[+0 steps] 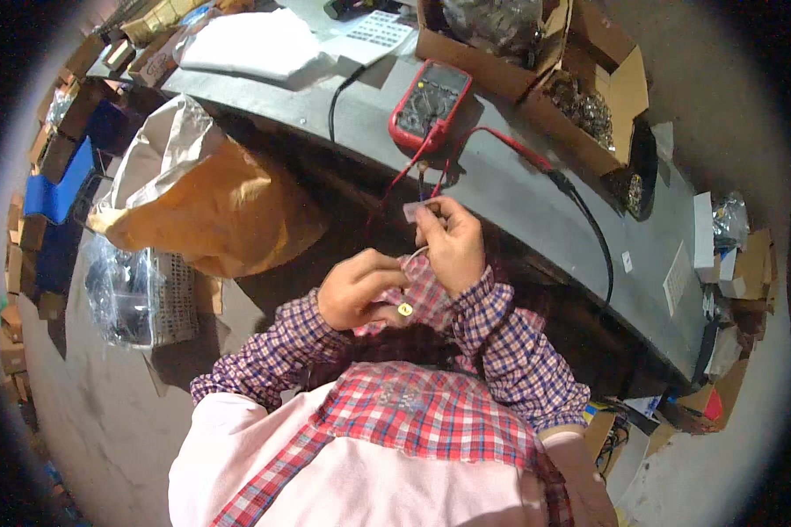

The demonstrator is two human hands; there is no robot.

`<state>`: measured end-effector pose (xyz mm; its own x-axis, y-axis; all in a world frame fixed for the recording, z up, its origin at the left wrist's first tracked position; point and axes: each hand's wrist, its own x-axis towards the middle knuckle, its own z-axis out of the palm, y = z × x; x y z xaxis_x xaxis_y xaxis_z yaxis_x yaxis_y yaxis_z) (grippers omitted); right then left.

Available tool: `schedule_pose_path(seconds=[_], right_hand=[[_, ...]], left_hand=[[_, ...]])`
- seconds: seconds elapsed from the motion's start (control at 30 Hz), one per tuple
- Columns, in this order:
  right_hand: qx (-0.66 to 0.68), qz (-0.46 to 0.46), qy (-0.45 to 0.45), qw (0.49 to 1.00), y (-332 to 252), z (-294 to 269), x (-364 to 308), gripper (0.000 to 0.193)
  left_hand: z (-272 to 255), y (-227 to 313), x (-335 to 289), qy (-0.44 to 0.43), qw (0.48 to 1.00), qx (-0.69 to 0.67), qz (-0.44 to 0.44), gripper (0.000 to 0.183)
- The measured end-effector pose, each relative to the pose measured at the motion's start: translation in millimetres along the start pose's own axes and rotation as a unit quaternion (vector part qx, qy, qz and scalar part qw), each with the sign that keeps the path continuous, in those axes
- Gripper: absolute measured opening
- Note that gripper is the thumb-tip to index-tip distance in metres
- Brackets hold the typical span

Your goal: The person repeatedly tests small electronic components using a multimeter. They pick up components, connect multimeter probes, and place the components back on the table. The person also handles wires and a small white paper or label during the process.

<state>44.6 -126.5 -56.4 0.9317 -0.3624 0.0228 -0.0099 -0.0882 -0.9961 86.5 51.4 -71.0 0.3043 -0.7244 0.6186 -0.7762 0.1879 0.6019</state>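
Observation:
My right hand [453,241] pinches a small whitish translucent piece [411,212] between thumb and fingertips, near the table's edge. To its left, my left hand [360,288] is closed with curled fingers. A thin white wire [417,253] runs between the hands and passes into the left fingers. Just under those fingers shows a small round yellow piece [405,309]; whether it hangs from the wire I cannot tell. Beyond the hands a red multimeter [431,105] lies on the table, with red test leads [510,140] plugged in. One lead drops over the edge near my right hand.
The grey table [554,237] slants across in front of me. Open cardboard boxes [620,114] with small metal parts stand at its far right. A black cable [602,237] trails over the front edge. At left are a large orange-lined sack [228,215] and a white plastic basket [174,299].

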Motion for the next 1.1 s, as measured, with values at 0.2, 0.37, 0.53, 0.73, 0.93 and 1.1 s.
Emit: schedule_pose_path(seconds=[0.2,0.37,0.53,0.73,0.93,1.1], right_hand=[[0.124,0.068,-0.014,0.990,-10,0,-5,0.015],[0.121,0.042,-0.015,0.992,-26,2,-13,0.017],[0.130,0.082,-0.011,0.988,-31,-12,-11,0.016],[0.133,0.108,-0.034,0.985,-28,-14,-4,0.020],[0.194,0.140,-0.082,0.968,-37,-14,-3,0.015],[0.169,0.157,-0.102,0.968,-29,-15,-6,0.014]], left_hand=[[-71,-106,98,0.249,0.916,0.195,-0.246,0.022],[-78,-206,148,0.047,0.786,0.487,-0.377,0.034],[-76,-211,120,0.043,0.859,0.424,-0.283,0.019],[-62,-64,69,0.179,0.920,0.184,-0.298,0.017],[-60,-30,37,0.195,0.939,0.108,-0.262,0.015],[-57,-35,22,0.181,0.943,0.104,-0.258,0.016]])
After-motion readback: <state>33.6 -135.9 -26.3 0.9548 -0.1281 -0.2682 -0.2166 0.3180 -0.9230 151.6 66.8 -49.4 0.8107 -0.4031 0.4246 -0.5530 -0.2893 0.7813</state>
